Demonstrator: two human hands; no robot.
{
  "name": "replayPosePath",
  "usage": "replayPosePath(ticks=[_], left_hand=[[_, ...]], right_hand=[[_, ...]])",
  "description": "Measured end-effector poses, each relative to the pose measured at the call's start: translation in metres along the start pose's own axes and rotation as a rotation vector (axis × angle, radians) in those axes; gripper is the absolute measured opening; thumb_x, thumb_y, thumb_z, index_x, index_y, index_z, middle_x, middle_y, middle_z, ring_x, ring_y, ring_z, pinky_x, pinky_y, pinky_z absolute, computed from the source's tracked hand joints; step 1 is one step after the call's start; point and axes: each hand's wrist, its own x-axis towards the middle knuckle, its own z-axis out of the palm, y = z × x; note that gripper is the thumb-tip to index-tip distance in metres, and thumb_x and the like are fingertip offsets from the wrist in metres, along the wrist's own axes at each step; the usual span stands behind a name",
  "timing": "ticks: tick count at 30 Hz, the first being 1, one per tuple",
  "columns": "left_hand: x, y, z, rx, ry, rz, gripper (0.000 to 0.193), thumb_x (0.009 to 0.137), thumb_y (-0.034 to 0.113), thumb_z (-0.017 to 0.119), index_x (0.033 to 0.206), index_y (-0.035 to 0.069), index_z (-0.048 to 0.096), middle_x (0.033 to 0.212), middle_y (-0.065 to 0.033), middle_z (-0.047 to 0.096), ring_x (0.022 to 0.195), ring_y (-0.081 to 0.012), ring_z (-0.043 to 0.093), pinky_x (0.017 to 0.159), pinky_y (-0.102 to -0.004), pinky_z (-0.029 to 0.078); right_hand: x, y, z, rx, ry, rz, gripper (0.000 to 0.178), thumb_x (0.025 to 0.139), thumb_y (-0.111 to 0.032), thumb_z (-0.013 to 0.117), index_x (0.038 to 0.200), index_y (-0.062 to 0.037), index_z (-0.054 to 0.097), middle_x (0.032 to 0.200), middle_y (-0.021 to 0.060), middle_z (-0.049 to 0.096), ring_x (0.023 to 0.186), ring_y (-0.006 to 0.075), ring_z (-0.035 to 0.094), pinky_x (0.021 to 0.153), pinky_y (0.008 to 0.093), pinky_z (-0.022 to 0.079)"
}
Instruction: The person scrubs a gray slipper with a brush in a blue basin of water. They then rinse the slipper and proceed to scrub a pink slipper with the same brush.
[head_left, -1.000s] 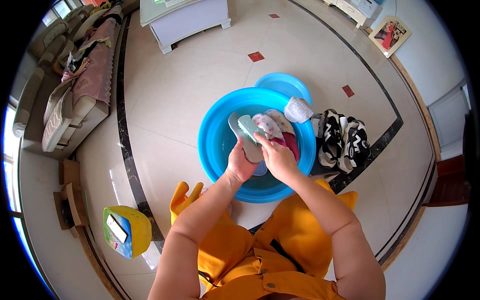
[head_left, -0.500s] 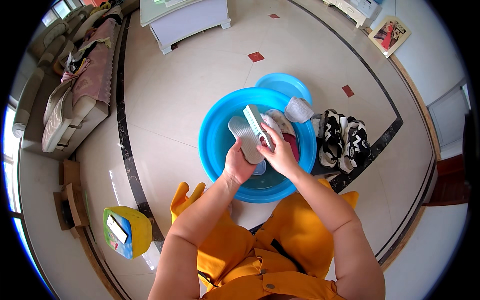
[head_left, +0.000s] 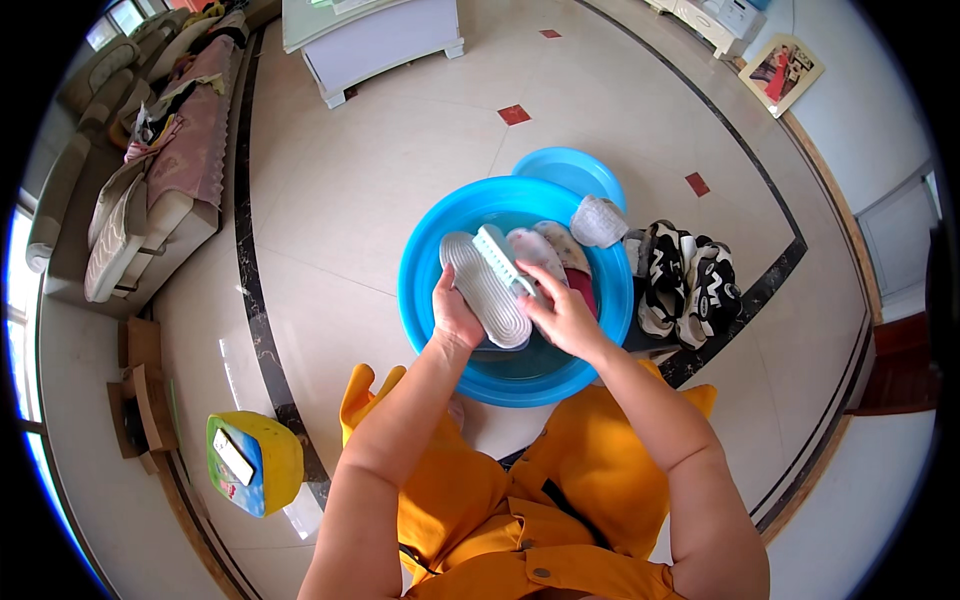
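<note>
Head view shows a pale slipper, grooved sole up, over a blue basin. The left hand is clamped on its left edge, some fingers hidden. The right hand has its fingers closed around a pale green brush at the sole's right side. Flowered slippers lie in the basin; a grey cloth rests on its rim, near black-and-white sneakers.

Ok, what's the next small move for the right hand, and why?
Probably draw the brush in the right hand along the ridged sole: the left hand holds the sole, tread towards the camera, over the blue basin, and the brush overlaps its right edge in view, though contact is unclear.
</note>
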Motion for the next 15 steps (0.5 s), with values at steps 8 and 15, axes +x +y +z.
replayPosePath(ticks=[8,15], left_hand=[[0.003,-0.002,-0.009,-0.024,0.111,0.076,0.057,0.096,0.056,0.033,0.128,0.011,0.050,0.120,-0.0091,0.057,0.106,-0.0282,0.057,0.090,-0.0458,0.045],[0.006,-0.008,-0.021,0.142,0.323,0.117,0.055,0.097,0.053,0.034,0.133,0.013,0.044,0.121,-0.0067,0.053,0.102,-0.0255,0.055,0.084,-0.0431,0.045]], right_hand=[[0.011,0.030,0.000,-0.369,-0.060,0.144,0.041,0.094,-0.015,0.049,0.135,-0.0158,0.047,0.067,0.0207,0.060,0.061,0.0343,0.061,0.057,0.0433,0.046],[0.007,0.049,0.015,-0.868,-0.109,-0.036,0.046,0.087,-0.008,0.047,0.132,-0.0174,0.050,0.076,0.0172,0.065,0.069,0.0344,0.065,0.061,0.0461,0.052]])
